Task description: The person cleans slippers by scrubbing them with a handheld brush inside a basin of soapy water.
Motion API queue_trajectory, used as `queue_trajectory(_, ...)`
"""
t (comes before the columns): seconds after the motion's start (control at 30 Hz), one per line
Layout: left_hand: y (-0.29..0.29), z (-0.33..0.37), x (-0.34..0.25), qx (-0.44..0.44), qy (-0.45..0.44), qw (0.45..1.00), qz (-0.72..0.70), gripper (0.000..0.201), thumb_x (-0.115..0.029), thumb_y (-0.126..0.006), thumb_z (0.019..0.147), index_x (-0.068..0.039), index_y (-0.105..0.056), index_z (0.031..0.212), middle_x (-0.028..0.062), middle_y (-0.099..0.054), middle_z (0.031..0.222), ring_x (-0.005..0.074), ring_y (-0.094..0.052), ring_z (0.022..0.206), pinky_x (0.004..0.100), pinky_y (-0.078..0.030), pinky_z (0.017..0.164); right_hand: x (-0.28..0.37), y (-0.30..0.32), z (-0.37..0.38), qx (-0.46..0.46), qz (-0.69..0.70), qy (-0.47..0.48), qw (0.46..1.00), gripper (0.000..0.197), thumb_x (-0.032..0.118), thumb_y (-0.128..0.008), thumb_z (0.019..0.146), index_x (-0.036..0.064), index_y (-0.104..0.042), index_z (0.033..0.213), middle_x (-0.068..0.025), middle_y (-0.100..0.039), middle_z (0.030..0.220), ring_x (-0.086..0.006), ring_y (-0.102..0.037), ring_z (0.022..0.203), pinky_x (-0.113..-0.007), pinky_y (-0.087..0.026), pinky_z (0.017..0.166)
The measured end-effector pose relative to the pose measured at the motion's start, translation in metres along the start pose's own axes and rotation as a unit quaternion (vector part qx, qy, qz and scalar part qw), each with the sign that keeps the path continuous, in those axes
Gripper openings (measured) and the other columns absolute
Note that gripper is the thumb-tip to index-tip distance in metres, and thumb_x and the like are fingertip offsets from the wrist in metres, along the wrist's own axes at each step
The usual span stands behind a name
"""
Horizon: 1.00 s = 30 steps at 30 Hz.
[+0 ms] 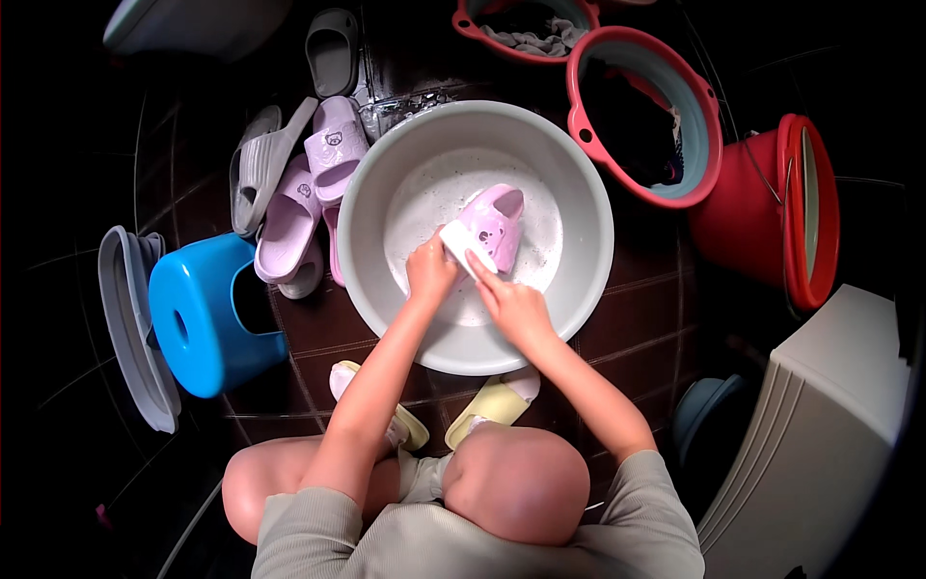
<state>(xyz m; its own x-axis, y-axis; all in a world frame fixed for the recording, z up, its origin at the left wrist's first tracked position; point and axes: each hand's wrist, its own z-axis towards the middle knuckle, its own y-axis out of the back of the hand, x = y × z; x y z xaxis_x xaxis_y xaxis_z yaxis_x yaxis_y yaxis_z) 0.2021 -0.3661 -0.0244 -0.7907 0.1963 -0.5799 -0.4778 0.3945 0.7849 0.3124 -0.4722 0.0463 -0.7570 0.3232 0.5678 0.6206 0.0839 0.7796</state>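
A large pale grey basin (359,280) stands on the floor before me, with whitish, speckled suds (424,193) in its bottom. Inside it is a pink slipper (499,224) with small dark animal prints on its strap. Across the slipper's near left side lies a smooth white oblong block (466,247); its underside is hidden, so I cannot make out its kind. My left hand (431,270) is closed at the block's left end. From the lower right my right hand (513,307) grips the other end, index finger stretched along it.
Lilac slippers (287,227) and grey slippers (258,169) crowd the left of the basin, beside a blue stool (198,314). Red-rimmed tubs (715,125) with cloth and a red bucket (738,212) stand right. A beige ribbed box (820,405) is at the lower right.
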Motion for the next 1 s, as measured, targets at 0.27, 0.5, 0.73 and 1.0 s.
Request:
queue_trajectory(0.27,-0.005,-0.001,0.009,-0.01,0.019,0.999,-0.028,0.038,-0.006,-0.058,0.07,-0.012,-0.06,0.107,0.0207,-0.065,0.08,0.0397,-0.063,0.078,0.0473,-0.049,0.069,-0.026,0.0,-0.007,-0.032,0.055,-0.04,0.997,0.046,0.013,-0.052,0.088,0.0335,-0.051,0.129,-0.0234,-0.058,0.063,-0.0414,-0.059,0.064,-0.049,-0.048,0.061)
queue_trajectory(0.5,-0.009,0.004,0.007,-0.112,0.045,0.991,-0.062,0.032,-0.011,-0.066,0.069,-0.006,-0.057,0.099,0.0158,-0.062,0.078,0.0397,-0.059,0.076,0.0467,-0.047,0.071,-0.035,0.005,0.024,-0.051,0.224,-0.065,0.971,0.057,0.021,-0.047,0.094,0.0192,-0.022,0.146,-0.0304,-0.057,0.112,-0.0453,-0.054,0.104,-0.042,-0.045,0.085)
queue_trajectory(0.73,-0.017,-0.014,0.009,0.13,0.239,0.848,-0.455,0.029,-0.016,-0.07,0.078,-0.004,-0.052,0.096,0.0069,-0.059,0.09,0.0241,-0.055,0.082,0.0366,-0.045,0.075,-0.042,-0.019,0.033,-0.111,0.316,-0.101,0.937,0.056,0.02,-0.049,0.093,0.015,-0.027,0.145,-0.029,-0.057,0.116,-0.0355,-0.058,0.108,-0.035,-0.043,0.09)
queue_trajectory(1.0,-0.025,0.032,-0.033,0.093,0.317,0.415,-0.848,0.062,-0.045,-0.041,0.093,0.002,-0.035,0.134,0.0148,-0.044,0.136,0.0287,-0.04,0.128,0.0434,-0.029,0.108,-0.046,-0.003,0.058,-0.081,0.241,-0.12,0.96,0.053,0.023,-0.048,0.093,0.0116,-0.032,0.142,-0.0301,-0.062,0.084,-0.0433,-0.062,0.078,-0.043,-0.047,0.072)
